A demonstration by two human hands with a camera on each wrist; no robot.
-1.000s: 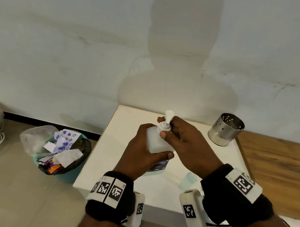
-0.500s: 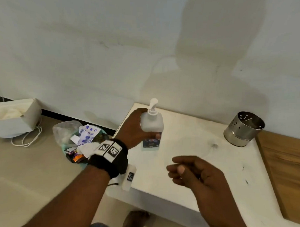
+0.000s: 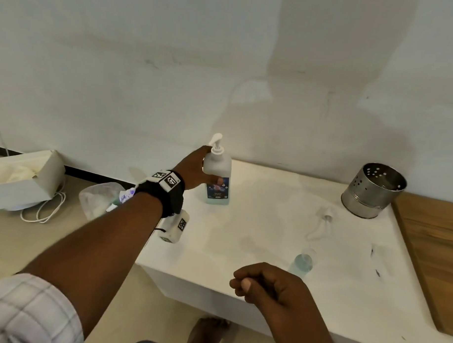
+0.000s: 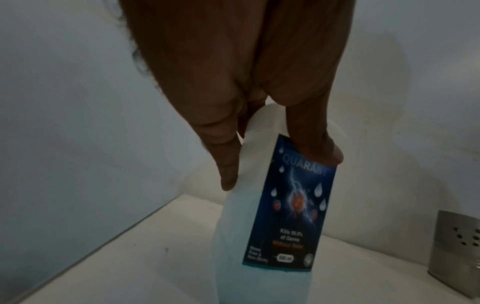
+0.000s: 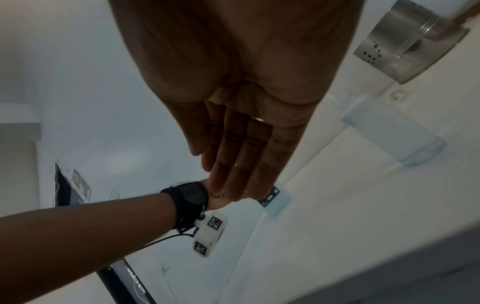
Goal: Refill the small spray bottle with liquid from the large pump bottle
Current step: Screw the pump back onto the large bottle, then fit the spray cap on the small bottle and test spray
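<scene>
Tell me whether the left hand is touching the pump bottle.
Touching: the left wrist view shows the left hand with fingers and thumb wrapped on the pump bottle.

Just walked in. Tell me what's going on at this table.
A person is working at a white table. The left hand grips the pump bottle, which stands upright at the table's far left corner, pump head on. The right hand hovers over the near edge, holding nothing. The small spray bottle stands open, with pale blue liquid inside; its sprayer top lies on the table beside it. A metal cup sits at the back.
</scene>
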